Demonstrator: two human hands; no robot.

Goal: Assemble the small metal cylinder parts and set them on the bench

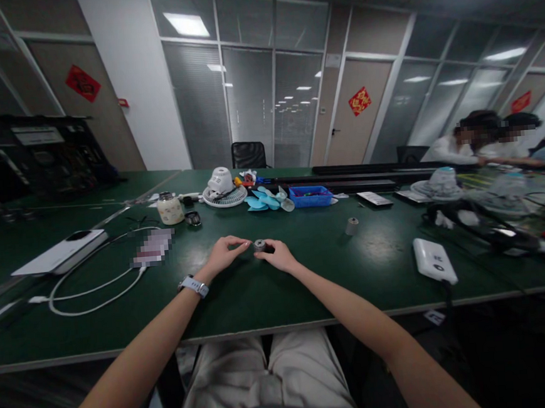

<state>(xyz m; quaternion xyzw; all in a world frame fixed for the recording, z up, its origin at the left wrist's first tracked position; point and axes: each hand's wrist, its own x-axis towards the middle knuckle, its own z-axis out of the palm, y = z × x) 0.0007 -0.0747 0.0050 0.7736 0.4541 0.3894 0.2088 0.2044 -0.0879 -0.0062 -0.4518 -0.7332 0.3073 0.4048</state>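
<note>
Table: long dark-green tabletop (280, 301)
Left side: white slab-shaped box (66, 250); thin white looped cable (80, 314); cream patterned round jar (170, 211)
Far middle: light-blue petal-shaped blades (263, 199); blue rectangular plastic basket (310, 200)
Right side: small grey cylinder (352, 226); white rounded-rectangular device (432, 259)

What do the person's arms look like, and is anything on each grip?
The left arm and right arm show no sleeves. A watch with a pale grey band circles the left wrist. The left grip and right grip wear no gloves.

Office-like workroom: blind-backed glass partitions (250, 105), black mesh chair (248, 155), long green worktable (252, 303).
</note>
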